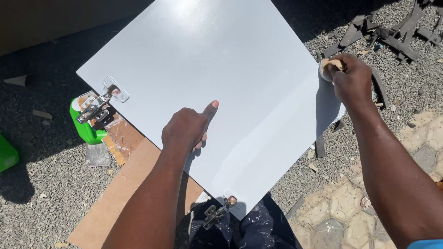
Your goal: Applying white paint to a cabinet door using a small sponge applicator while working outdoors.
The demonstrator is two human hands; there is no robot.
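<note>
Gravel (50,184) covered the ground outdoors, with a green container (84,127) at the left and brown board (124,184) under a white cabinet door (221,78) carrying 2 hinges (99,105). Left hand (187,129) rested flat-ish on the door, fingers curled, thumb out, holding nothing. Right hand (351,79) was clenched round a sanding pad (328,68) at the door's right edge.

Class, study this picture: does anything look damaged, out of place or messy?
Yes. Dark broken strips lie strewn over the gravel at upper right. The white panel looks unmarked; both hinges hang swung open off its edge.
</note>
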